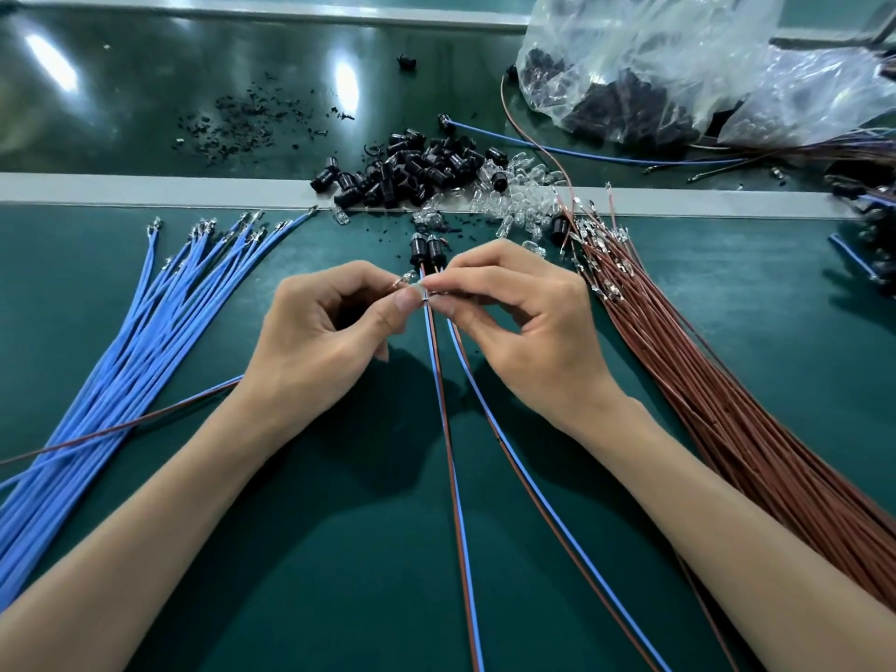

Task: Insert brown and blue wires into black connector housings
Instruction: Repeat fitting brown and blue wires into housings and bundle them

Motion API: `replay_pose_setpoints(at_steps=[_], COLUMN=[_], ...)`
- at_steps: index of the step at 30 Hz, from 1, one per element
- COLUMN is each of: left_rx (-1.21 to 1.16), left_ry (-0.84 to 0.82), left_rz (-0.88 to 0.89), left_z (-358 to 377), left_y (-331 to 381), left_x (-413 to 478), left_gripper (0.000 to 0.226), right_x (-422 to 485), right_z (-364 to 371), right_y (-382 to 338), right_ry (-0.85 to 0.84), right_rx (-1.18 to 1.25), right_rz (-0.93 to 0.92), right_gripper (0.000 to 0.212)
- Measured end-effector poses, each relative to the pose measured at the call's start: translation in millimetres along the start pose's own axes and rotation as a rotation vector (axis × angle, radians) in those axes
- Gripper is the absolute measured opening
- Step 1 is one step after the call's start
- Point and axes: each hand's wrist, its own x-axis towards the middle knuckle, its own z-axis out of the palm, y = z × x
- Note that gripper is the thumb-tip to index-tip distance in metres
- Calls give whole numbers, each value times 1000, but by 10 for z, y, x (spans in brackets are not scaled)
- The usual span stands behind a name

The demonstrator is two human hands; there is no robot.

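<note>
Mid-mat, just short of the grey strip that crosses the green mat, two black housings lie side by side. Their open ends face the strip, and brown+blue wire pairs run back from them toward the person.

Both hands meet right behind the housings. The left hand has its fingers curled, w/ thumb and forefinger pinching a small clear bulb. The right hand is also curled and pinches the wire pairs at the same spot, fingertips touching the left's. The exact grip is partly hidden.

The blue wires fan out on the left, tips near the strip, and their inner edge sits near the left wrist. One more brown+blue pair lies across them and goes under that wrist. The brown wires fan out on the right, well apart from the right hand up top but just beside the forearm lower down.

Btwn the forearms, green mat shows, split only by the two wire pairs. Across the strip sit a pile of housings and loose clear bulbs, near the fingertips. Beyond are black crumbs on the left and a plastic bag at the top right corner, w/ loose wires trailing under it.
</note>
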Motion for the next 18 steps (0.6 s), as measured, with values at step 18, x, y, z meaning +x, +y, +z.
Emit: replay_pose_setpoints(at_steps=[18], left_rx=[77], left_ry=[-30], left_rz=[113], left_z=[-15], left_y=[-27], left_x=[27], left_gripper=[4], right_x=[-13], right_z=[20], right_y=[-54], right_ry=[45], right_rx=[214], right_rz=[167], right_gripper=[24])
